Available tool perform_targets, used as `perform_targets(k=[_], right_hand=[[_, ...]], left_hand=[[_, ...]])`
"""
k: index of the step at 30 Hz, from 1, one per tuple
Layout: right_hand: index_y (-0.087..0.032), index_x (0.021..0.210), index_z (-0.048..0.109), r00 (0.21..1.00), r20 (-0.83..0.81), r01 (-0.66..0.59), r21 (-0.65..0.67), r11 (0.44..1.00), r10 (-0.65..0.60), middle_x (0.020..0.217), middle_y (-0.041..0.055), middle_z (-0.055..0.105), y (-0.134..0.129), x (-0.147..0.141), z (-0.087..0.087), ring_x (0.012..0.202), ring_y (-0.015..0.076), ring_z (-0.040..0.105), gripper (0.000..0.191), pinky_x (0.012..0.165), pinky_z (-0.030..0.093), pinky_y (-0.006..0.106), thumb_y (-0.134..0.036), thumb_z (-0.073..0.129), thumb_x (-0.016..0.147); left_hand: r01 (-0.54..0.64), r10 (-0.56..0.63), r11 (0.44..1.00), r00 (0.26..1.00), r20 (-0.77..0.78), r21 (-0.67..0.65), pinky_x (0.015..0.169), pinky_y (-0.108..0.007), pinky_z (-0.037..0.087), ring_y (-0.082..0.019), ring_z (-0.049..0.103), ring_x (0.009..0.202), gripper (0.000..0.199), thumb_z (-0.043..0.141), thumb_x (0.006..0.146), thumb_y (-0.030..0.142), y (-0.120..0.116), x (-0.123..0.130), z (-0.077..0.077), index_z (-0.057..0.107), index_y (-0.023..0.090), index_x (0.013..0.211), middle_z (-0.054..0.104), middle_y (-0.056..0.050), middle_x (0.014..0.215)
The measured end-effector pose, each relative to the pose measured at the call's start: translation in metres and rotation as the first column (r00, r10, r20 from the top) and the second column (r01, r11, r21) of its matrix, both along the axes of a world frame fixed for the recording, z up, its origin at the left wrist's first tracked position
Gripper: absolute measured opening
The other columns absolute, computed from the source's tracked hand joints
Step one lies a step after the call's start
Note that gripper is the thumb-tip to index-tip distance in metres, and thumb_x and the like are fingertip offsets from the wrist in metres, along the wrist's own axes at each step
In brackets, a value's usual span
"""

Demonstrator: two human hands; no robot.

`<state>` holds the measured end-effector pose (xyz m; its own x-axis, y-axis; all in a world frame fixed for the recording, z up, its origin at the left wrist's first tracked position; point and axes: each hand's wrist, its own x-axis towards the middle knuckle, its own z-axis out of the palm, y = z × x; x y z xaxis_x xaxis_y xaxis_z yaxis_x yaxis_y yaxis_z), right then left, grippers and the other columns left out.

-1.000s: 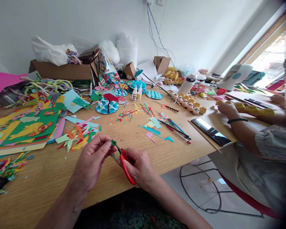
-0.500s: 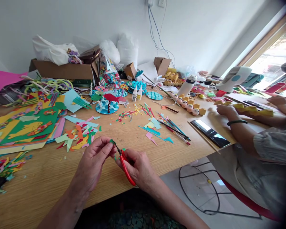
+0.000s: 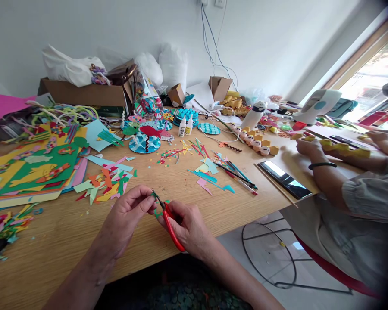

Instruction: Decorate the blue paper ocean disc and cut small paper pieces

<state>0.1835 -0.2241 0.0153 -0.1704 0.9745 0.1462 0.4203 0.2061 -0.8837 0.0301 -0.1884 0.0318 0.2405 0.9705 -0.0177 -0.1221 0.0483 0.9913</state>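
Red-handled scissors (image 3: 172, 228) sit in my right hand (image 3: 189, 226), their dark blades pointing up and left. My left hand (image 3: 134, 209) pinches a small piece of green paper (image 3: 154, 194) between thumb and fingers, right at the blade tips. More green paper shows between my two hands, beside the scissors. Colourful paper scraps (image 3: 108, 183) lie on the table beyond my left hand. Past my right hand are blue strips and several pencils (image 3: 237, 174).
Stacked coloured paper (image 3: 39, 168) covers the table's left side. Glue bottles (image 3: 183, 125) and a blue disc (image 3: 145, 143) stand behind. A phone (image 3: 284, 179) lies at the right, near another person's hand (image 3: 310, 150) and yellow carton strip (image 3: 344, 149). A wire stool (image 3: 268, 254) stands below.
The scissor blades have shifted slightly against the green paper, and more of their tips shows. The other person's hand at the right has moved a little.
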Motion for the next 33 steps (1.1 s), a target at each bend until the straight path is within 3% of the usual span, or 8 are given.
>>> perform_targets(k=[21,33], right_hand=[[-0.018,0.058,0.037,0.998,0.054,-0.024,-0.009,1.0,0.024,0.051,-0.0074,0.03,-0.0005,0.003,-0.0026,0.049,0.0056,0.025,0.034,0.046,0.02,0.02,-0.035,0.055,0.082],[-0.017,0.068,0.047,0.995,0.057,-0.075,-0.073,0.995,0.079,0.058,-0.0055,0.041,-0.0002,0.0,0.0062,0.054,0.0072,0.036,0.028,0.051,0.026,0.02,-0.039,0.05,0.085]], left_hand=[[-0.099,0.104,0.993,0.993,0.061,-0.068,0.06,-0.019,0.049,-0.01,0.058,0.061,0.014,0.073,0.065,0.03,-0.0023,-0.0006,0.008,0.065,0.019,0.07,0.063,0.004,0.063],[-0.06,0.077,0.991,0.987,0.14,-0.116,0.061,-0.02,0.049,-0.01,0.059,0.062,0.014,0.071,0.069,0.029,-0.0063,0.0051,0.0038,0.064,0.018,0.071,0.065,0.002,0.065]])
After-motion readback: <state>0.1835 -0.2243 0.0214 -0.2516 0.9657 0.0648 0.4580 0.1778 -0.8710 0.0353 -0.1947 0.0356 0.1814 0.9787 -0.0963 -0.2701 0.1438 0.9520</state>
